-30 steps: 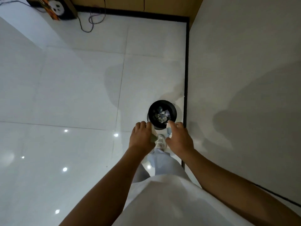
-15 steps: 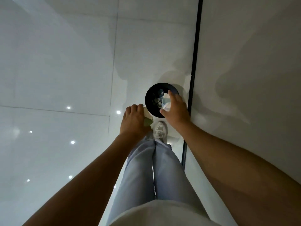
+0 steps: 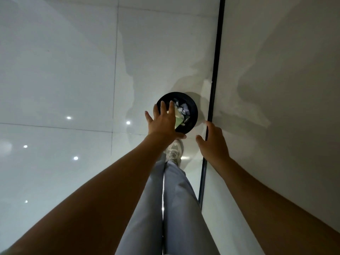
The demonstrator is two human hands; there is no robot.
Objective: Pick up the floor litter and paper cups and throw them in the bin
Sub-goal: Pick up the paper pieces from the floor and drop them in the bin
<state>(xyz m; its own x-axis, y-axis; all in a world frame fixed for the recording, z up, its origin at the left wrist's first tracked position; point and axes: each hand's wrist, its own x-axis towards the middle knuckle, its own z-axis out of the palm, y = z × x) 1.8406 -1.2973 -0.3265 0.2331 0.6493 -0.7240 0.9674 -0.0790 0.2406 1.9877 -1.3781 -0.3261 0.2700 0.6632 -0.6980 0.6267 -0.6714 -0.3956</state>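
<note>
A round black bin (image 3: 193, 109) stands on the white tiled floor beside the wall. Crumpled paper and a greenish piece of litter (image 3: 181, 113) lie inside it. My left hand (image 3: 162, 120) hovers over the bin's left half with its fingers spread and straight, holding nothing. My right hand (image 3: 213, 142) hangs to the right of the bin, near the black skirting line, fingers relaxed and empty.
A pale wall (image 3: 276, 89) rises on the right behind a black skirting strip (image 3: 215, 70). My legs in light trousers and a white shoe (image 3: 174, 151) stand just in front of the bin. Glossy floor tiles (image 3: 64, 70) spread to the left.
My left hand has moved forward over the bin and let go of its green-white litter. My right hand has released its paper and pulled back to the right of the bin.
</note>
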